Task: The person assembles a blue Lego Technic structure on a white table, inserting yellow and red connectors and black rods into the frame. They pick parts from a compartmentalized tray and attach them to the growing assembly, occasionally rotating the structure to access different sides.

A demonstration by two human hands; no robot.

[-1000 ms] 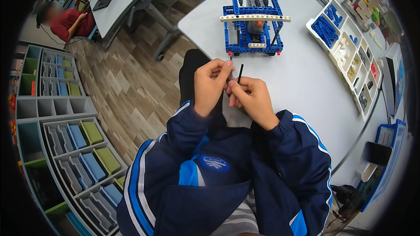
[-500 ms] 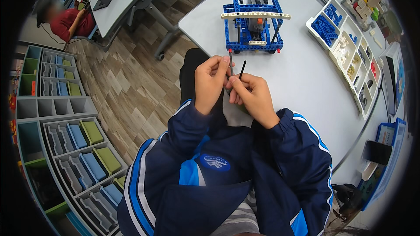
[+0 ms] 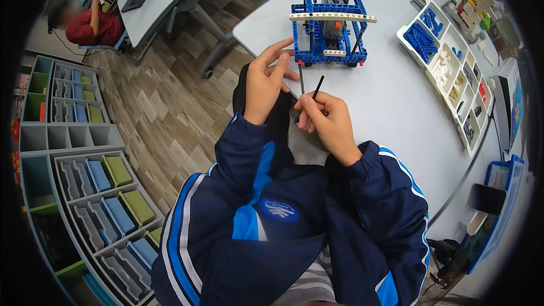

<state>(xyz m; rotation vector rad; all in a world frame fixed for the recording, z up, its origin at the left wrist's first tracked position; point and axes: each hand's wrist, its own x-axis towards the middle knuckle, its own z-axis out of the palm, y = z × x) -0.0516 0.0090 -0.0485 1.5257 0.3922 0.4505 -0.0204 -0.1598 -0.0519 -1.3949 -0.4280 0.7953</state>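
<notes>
My right hand (image 3: pixel 328 120) pinches a thin black axle rod (image 3: pixel 319 85), its free end tilting up and right. A longer grey rod (image 3: pixel 302 79) runs from those same fingers toward a red piece at the front left corner of a blue brick-built model (image 3: pixel 329 59). Whether the grey rod touches that corner I cannot tell. My left hand (image 3: pixel 266 82) has its fingers stretched and apart, beside the model's front left corner, with nothing seen in it. White beams cross the model's front, with a grey block inside.
A white sorting tray (image 3: pixel 447 93) of blue, white, yellow and black parts lies on the white table (image 3: pixel 396 119) to the right. Behind it stands a brick-built piece (image 3: pixel 470 5). A phone (image 3: pixel 488 199) is at the far right. Another person (image 3: pixel 93 25) sits at the far left.
My left hand has let go of the grey rod and moved slightly left and up, its fingers spreading. My right hand stays nearly in place with the rods. The other person's arm has risen.
</notes>
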